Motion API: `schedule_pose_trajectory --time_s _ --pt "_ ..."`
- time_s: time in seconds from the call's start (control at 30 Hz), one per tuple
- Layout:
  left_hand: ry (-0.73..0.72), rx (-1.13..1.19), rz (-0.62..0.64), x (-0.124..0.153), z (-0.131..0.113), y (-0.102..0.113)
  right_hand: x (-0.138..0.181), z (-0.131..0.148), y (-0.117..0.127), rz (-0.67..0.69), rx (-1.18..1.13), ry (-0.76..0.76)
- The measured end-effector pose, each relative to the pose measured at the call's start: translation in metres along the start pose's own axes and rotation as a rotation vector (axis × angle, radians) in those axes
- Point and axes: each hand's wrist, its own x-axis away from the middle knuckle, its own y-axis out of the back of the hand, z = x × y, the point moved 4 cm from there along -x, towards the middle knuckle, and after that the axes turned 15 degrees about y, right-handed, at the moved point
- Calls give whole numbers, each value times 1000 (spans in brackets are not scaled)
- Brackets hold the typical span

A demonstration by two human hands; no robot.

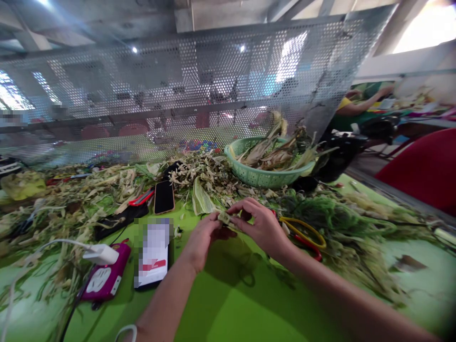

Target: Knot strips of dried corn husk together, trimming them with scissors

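My left hand [202, 240] and my right hand [262, 227] meet over the green tabletop [228, 294]. Between their fingertips is a small pale-green folded piece of husk [224, 217], pinched from both sides. Its exact shape is too small to make out. Just behind my fingers lies a broad, pale corn husk [202, 198]. Scissors with yellow and red handles [305, 232] rest right of my right hand, partly hidden by it. A lit phone [154, 254] lies left of my left wrist.
A green basket [263, 178] holds dry husks. Scraps [121, 185] cover the table's back and left. A dark phone [164, 197], red cutter [141, 198] and magenta power strip [105, 273] with a white charger lie left. Green fibres [320, 211] lie right. Perforated metal panel [178, 95] stands behind.
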Motion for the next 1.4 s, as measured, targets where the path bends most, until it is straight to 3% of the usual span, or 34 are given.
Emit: schedule_pose_trajectory --time_s 0.2,0.37,0.83,1.13,1.4 --pt "-24 22 -32 -2 4 2 2 7 -5 77 -20 91" --pt "-53 -20 -28 -1 2 -3 4 3 -8 105 50 65" --pt "0 -102 55 3 -1 -18 3 -1 -4 30 92 17" --pt "36 -272 -33 3 1 -9 1 -5 -3 -26 30 -13" --pt "-78 -262 -61 3 -5 -3 3 -4 -6 8 -72 5"
